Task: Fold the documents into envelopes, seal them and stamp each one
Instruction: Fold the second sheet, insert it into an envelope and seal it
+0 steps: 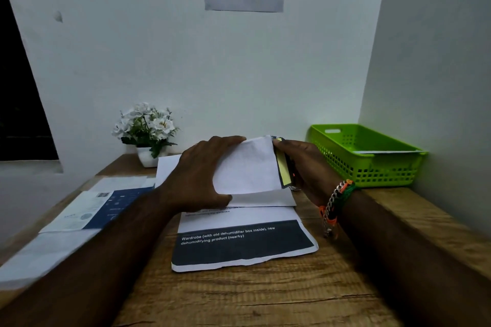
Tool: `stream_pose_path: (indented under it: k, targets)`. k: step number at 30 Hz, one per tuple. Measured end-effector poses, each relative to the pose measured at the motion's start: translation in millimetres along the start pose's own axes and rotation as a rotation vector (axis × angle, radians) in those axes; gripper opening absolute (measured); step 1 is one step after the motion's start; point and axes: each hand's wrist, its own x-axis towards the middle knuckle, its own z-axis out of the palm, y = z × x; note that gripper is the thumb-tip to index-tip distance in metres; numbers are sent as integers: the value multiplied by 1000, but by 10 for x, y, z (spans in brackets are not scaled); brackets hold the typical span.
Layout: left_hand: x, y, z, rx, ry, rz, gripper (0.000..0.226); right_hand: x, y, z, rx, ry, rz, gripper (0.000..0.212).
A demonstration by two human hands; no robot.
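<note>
Your left hand (202,175) grips the envelope (247,167); right hand (300,164) pinches the folded document (283,167). Thin, floppy paper: hold edges.

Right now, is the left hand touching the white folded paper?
Touching. The head view shows the left hand gripping the white folded paper, fingers curled over its top edge, thumb under its lower edge.

We see a lime-green perforated basket (372,159), a white sheet with a dark printed band (243,243), white flowers (148,123), and perhaps a yellow strip (283,171).
</note>
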Motion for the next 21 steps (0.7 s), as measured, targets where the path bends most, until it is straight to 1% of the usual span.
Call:
stream_pose_path:
  k: [4, 8, 10, 11, 12, 14, 15, 18, 20, 21]
  targets:
    - [2, 16, -13, -15, 17, 1, 111, 25, 50, -19, -78, -12, -63, 23]
    - [-4, 10, -18, 0, -17, 13, 113, 22, 77, -77, -238, -54, -210, 14]
    - [-4, 27, -30, 13, -36, 18, 113, 18, 90, -93, -298, -90, -227, 4]
    - [-5, 40, -41, 22, -42, 21, 112, 17, 99, -94, -341, -100, -231, 2]
    - [-6, 57, -54, 32, -49, 24, 112, 20, 113, -92, -390, -106, -240, 3]
    - [-13, 85, -72, 57, -71, 17, 113, 29, 149, -96, -440, -109, -255, 18]
    - [-17, 97, -76, 71, -81, 7, 114, 25, 149, -99, -420, -108, -251, 22]
    - [-23, 135, -64, 96, -83, -35, 117, -4, 100, -88, -231, -108, -175, 22]
    - [-19, 166, -61, 93, -53, -67, 116, -23, 63, -76, -107, -112, -105, 22]
    - [-18, 181, -64, 95, -33, -78, 114, -34, 53, -73, -89, -105, -87, 23]
